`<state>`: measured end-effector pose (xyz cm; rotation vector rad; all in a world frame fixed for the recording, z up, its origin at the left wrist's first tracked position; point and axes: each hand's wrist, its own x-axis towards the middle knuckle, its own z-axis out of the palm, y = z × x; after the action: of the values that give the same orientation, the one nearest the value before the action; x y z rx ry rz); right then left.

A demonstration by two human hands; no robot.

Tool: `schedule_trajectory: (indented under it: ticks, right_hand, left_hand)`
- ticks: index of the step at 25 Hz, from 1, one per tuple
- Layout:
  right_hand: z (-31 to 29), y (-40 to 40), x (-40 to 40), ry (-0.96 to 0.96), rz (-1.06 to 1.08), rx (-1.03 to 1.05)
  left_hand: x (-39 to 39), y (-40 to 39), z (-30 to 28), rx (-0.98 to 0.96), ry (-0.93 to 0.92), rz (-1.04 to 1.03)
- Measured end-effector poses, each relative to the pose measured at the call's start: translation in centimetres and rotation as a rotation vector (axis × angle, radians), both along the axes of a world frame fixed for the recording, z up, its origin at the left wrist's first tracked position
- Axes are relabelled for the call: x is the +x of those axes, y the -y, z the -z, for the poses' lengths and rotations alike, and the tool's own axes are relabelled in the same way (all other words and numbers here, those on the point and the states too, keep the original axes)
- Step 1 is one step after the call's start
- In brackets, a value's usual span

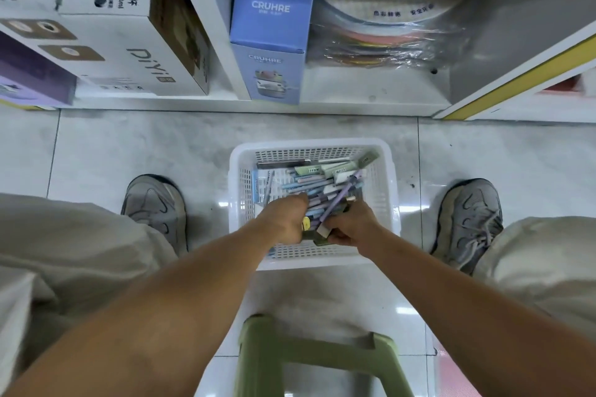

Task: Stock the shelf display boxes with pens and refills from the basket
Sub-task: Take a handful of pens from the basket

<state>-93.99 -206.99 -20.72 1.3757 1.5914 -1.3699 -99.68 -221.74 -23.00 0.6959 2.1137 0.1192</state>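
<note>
A white mesh basket [383,171] sits on the tiled floor between the person's two shoes, just near of the bottom shelf. Both hands reach into it. The left hand [283,219] is buried among the loose pens and refills [322,184]; I cannot tell its grip. The right hand [350,226] is curled round a bundle of pens [338,203], the lilac ones sticking up.

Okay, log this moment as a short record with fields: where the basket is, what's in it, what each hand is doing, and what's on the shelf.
basket: white basket on the floor between the shoes
contents: heap of pens and packets
left hand: reaching into the heap; grip hidden
right hand: grips a bundle of pens
shelf: blue box, white boxes
behind basket: green stool
</note>
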Motion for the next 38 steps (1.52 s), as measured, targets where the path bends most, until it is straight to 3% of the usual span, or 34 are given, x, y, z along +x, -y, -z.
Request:
schedule_trajectory:
  ticks: [7, 11, 15, 17, 19, 22, 25, 29, 34, 38]
  right_hand:
    - [-0.3, -2.1, -0.6, -0.009, -0.185, 0.077]
    - [-0.9, -2.8, -1.2, -0.006, -0.528, 0.233]
    - [-2.1, -3.3, -1.6, 0.011, -0.745, 0.379]
    - [-3.2, -3.4, -2.3, -0.007, -0.789, 0.35]
    - [-4.8, -3.5, -2.9, -0.03, -0.76, 0.233]
    - [-8.1, -4.0, -3.2, -0.108, -0.442, -0.107]
    - [-12.9, -5.7, -3.4, -0.197, -0.212, -0.383]
    - [-19.3, -6.6, -3.4, -0.339, -0.272, -0.371]
    - [-27.2, -7.3, -3.6, -0.716, -0.169, -0.334]
    - [-33.6, -8.4, -3.8, -0.88, -0.208, -0.331]
  left_hand:
    - [-3.1, 1.7, -1.6, 0.017, 0.291, -0.139]
    - [-4.0, 3.2, -2.8, -0.023, 0.38, -0.258]
    - [-4.4, 4.1, -4.3, 0.019, 0.478, -0.453]
    - [-4.8, 4.1, -5.4, 0.089, 0.519, -0.535]
    - [-4.9, 3.9, -6.9, 0.155, 0.576, -0.592]
    - [-5.1, 3.4, -9.4, 0.236, 0.683, -0.614]
    - [-5.4, 2.5, -13.2, 0.324, 0.605, -0.554]
    - [-5.5, 0.4, -19.5, 0.477, 0.45, -0.521]
    - [-5.5, -1.3, -28.0, 0.695, 0.353, -0.53]
    - [-5.8, -2.0, -33.7, 0.865, 0.28, -0.595]
